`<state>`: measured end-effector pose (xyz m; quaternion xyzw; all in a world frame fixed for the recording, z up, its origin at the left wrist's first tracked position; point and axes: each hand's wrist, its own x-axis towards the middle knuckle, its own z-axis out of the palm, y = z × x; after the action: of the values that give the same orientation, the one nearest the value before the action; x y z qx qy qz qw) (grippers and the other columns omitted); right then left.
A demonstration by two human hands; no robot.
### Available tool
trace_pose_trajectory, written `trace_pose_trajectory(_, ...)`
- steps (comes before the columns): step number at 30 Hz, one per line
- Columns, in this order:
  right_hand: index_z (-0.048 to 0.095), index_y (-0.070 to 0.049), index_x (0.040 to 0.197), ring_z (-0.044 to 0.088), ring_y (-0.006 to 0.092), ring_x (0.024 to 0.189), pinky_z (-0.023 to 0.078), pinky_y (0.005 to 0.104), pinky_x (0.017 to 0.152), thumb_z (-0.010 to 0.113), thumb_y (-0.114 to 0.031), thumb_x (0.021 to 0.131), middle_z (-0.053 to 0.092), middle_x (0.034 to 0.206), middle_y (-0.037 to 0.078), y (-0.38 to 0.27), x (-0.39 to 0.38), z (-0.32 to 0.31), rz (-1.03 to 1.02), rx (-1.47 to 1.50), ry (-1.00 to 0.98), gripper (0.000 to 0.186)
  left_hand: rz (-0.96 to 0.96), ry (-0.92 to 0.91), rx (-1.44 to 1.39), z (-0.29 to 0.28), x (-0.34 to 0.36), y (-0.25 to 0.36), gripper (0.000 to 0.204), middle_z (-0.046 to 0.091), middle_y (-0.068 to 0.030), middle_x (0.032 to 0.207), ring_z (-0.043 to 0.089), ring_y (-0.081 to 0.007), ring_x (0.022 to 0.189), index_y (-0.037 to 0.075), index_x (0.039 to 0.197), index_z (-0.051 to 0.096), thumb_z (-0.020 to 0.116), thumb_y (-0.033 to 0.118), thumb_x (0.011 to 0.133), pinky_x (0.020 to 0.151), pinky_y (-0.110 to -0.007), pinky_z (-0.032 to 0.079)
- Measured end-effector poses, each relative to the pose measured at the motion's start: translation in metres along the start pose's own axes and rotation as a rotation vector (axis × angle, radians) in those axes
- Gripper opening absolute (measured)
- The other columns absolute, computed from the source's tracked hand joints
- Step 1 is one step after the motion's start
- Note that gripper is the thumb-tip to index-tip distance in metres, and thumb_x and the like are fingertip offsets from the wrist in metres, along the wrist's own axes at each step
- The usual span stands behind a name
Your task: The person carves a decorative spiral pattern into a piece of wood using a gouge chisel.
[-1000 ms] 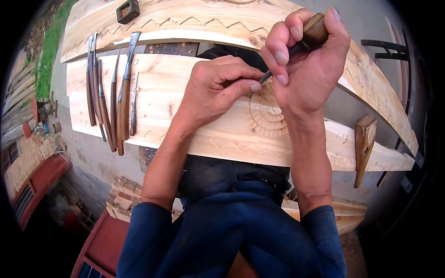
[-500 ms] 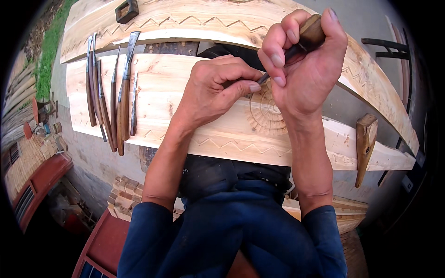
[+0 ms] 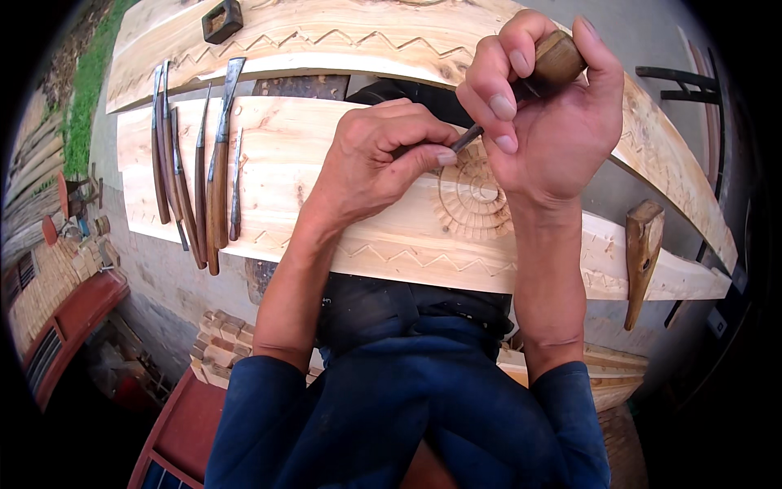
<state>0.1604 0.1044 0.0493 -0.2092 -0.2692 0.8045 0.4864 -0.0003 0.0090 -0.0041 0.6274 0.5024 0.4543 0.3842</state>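
My right hand (image 3: 547, 134) grips the wooden handle (image 3: 554, 59) of a carving tool, palm turned up, fingers curled round it. My left hand (image 3: 383, 159) pinches the tool's narrow metal shaft (image 3: 468, 137) low down, over a round, notched spiral carving (image 3: 476, 204). This carving is on a pale wooden board (image 3: 293, 134) lying across in front of me, with a zigzag band along its near edge. Several chisels (image 3: 218, 163) with wooden handles lie side by side on the board's left part. The tool's cutting tip is hidden by my left fingers.
A second zigzag-carved board (image 3: 342, 33) lies behind, carrying a dark hollow block (image 3: 222, 23). A wooden tapered tool (image 3: 642, 257) rests at the right. Stacked small wood blocks (image 3: 220, 346) and red frames (image 3: 175, 420) are at lower left, over concrete ground (image 3: 155, 301).
My right hand has moved slightly to the right, taking the handle's top with it. My left hand still pinches the shaft in almost the same place. The boards and loose tools stay still.
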Motion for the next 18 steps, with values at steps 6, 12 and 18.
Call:
trace_pose_trajectory(6, 0.049, -0.009, 0.078, 0.038, 0.0193, 0.039, 0.036, 0.0333, 0.043, 0.031, -0.057, 0.115, 0.054, 0.055, 0.016, 0.005, 0.001, -0.013, -0.007, 0.038, -0.049, 0.063, -0.013, -0.058, 0.012, -0.003, -0.001, 0.003, 0.014, 0.078, -0.0112, 0.094, 0.072, -0.0226, 0.088, -0.003, 0.106, 0.081, 0.084, 0.003, 0.094, 0.079, -0.035, 0.056)
trace_pose_trajectory(12, 0.047, -0.010, 0.079, 0.038, 0.0195, 0.038, 0.035, 0.0327, 0.040, 0.028, -0.056, 0.116, 0.052, 0.053, 0.015, 0.001, -0.002, -0.005, 0.026, 0.041, 0.043, 0.062, 0.004, -0.054, 0.018, -0.002, 0.000, 0.003, 0.014, 0.077, -0.0109, 0.092, 0.071, -0.0229, 0.086, -0.003, 0.105, 0.081, 0.084, 0.004, 0.094, 0.078, -0.035, 0.055)
trace_pose_trajectory(18, 0.045, -0.011, 0.084, 0.027, 0.0125, 0.044, 0.026, 0.0281, 0.042, 0.029, -0.055, 0.116, 0.047, 0.058, 0.009, -0.007, 0.000, -0.006, 0.023, -0.103, -0.110, 0.056, -0.022, -0.065, 0.015, -0.004, 0.000, 0.008, 0.013, 0.077, -0.0107, 0.091, 0.071, -0.0220, 0.086, -0.003, 0.105, 0.081, 0.084, 0.003, 0.094, 0.077, -0.035, 0.055)
